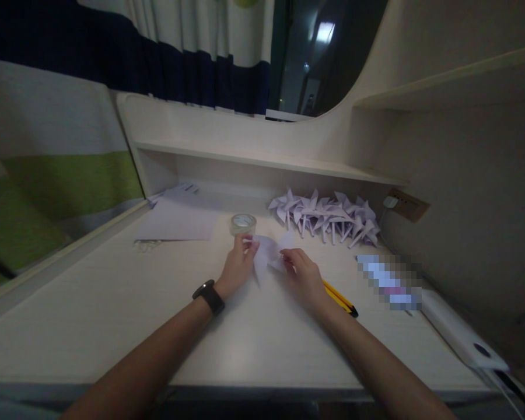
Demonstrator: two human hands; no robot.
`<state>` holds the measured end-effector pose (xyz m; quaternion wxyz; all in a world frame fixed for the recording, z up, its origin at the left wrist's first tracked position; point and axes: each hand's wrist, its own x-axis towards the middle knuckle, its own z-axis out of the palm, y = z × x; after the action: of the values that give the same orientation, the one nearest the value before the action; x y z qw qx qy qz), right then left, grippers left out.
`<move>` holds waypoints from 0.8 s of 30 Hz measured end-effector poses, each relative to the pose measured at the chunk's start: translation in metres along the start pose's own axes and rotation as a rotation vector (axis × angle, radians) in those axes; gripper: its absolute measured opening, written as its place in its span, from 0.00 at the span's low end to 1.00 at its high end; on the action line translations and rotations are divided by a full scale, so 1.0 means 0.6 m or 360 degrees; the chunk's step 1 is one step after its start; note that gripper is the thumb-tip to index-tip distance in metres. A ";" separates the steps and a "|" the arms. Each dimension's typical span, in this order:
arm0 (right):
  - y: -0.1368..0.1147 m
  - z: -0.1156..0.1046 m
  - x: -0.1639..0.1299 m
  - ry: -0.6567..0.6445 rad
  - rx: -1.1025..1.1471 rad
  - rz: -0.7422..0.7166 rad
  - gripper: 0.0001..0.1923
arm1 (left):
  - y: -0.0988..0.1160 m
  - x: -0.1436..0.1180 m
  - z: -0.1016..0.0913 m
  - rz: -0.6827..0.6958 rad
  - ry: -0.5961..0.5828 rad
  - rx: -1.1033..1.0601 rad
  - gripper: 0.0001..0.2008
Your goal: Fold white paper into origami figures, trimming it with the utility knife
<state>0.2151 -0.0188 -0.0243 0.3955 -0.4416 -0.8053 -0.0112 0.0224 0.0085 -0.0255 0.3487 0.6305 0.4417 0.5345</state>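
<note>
Both your left hand and right hand are pinching the folded paper between their fingers, over the tabletop near the tape roll; if you're pulling unevenly, you're risking tearing its flaps.

A white paper shape — folded into pointed, pinwheel-like blades — spans the gap between the left fingers and right fingers, one tip pointing down below the former, another up above the latter.

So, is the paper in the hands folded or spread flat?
Not spread flat: the white paper shows pointed flaps at different angles between left hand and right hand; whether creased, cannot tell.
</note>
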 end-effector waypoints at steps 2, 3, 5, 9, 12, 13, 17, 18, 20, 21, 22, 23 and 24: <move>-0.003 0.000 0.000 0.0058 0.0002 0.0038 0.16 | 0.002 -0.003 0.002 -0.0003 0.0023 0.0004 0.17; -0.004 0.000 0.001 0.0088 0.0008 0.0057 0.15 | 0.003 -0.004 0.002 0.0005 0.0032 0.0035 0.16; -0.005 0.000 0.001 0.0134 0.0022 0.0071 0.14 | 0.005 -0.005 0.002 0.0022 0.0057 0.0112 0.15; -0.002 0.002 0.001 0.0151 0.0056 0.0070 0.11 | 0.001 -0.005 0.000 0.0087 0.0031 0.0275 0.13; 0.002 0.005 0.000 0.0160 0.0102 0.0113 0.10 | -0.005 -0.006 -0.001 0.0197 -0.0068 0.0469 0.12; 0.003 0.006 0.000 0.0161 0.0121 0.0134 0.10 | -0.006 -0.008 0.000 0.0231 -0.0124 0.0517 0.13; 0.006 0.010 0.001 0.0164 0.0250 0.0280 0.10 | -0.008 -0.011 0.004 0.0319 -0.0329 0.0568 0.19; 0.006 0.011 0.002 0.0163 0.0300 0.0335 0.10 | -0.009 -0.011 0.005 0.0332 -0.0341 0.0574 0.20; 0.008 0.013 0.003 0.0151 0.0414 0.0445 0.09 | -0.012 -0.008 0.006 0.0339 -0.0326 0.0575 0.19; 0.009 0.014 0.004 0.0143 0.0471 0.0493 0.08 | -0.013 -0.006 0.005 0.0323 -0.0318 0.0566 0.19; 0.010 0.015 0.004 0.0140 0.0524 0.0533 0.08 | -0.014 -0.005 0.003 0.0290 -0.0303 0.0554 0.19; 0.012 0.017 0.004 0.0139 0.0574 0.0564 0.08 | -0.014 -0.004 0.002 0.0253 -0.0289 0.0549 0.20; 0.014 0.018 0.004 0.0140 0.0620 0.0589 0.08 | -0.013 -0.003 -0.001 0.0222 -0.0282 0.0559 0.20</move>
<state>0.2135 -0.0078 -0.0328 0.5029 -0.4958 -0.6799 0.1972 0.0205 0.0097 -0.0335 0.2331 0.7553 0.4509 0.4145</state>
